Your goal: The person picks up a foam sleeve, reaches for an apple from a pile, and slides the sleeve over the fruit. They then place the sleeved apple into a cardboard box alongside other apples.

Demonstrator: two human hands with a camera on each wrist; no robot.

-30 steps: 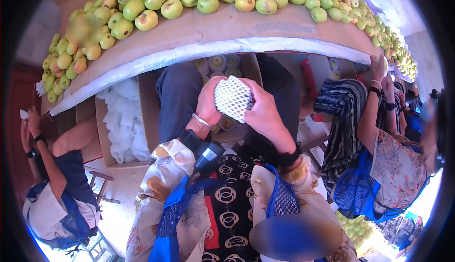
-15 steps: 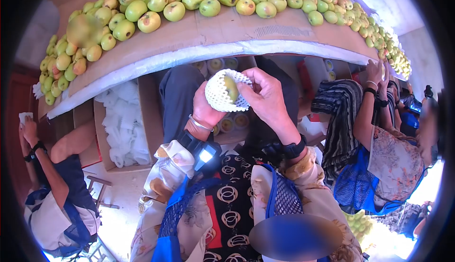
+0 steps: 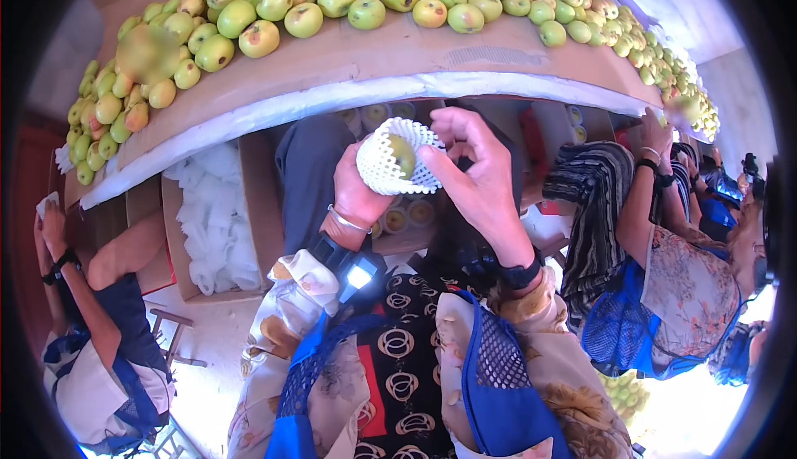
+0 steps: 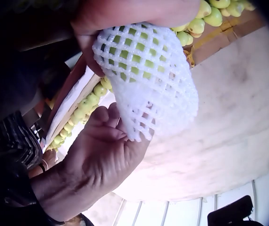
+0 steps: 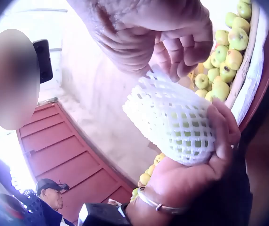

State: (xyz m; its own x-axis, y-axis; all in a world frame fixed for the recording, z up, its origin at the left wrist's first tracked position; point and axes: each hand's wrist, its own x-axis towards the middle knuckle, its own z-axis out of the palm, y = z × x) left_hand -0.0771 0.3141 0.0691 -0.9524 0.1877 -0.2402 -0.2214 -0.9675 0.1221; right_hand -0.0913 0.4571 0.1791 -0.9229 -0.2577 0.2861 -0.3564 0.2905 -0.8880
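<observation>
A green apple (image 3: 403,157) in a white foam net (image 3: 375,165) sat cupped in a person's left hand (image 3: 357,192) at the center of the frame. The right hand (image 3: 480,173) touched the net's rim with its thumb, fingers loosely bent and parted from it. A second earlier, both hands clasped the net and mesh covered the fruit. At center left, a cardboard box (image 3: 259,197) held white foam netting (image 3: 212,231); round fruit (image 3: 375,115) was packed behind the hands.
</observation>
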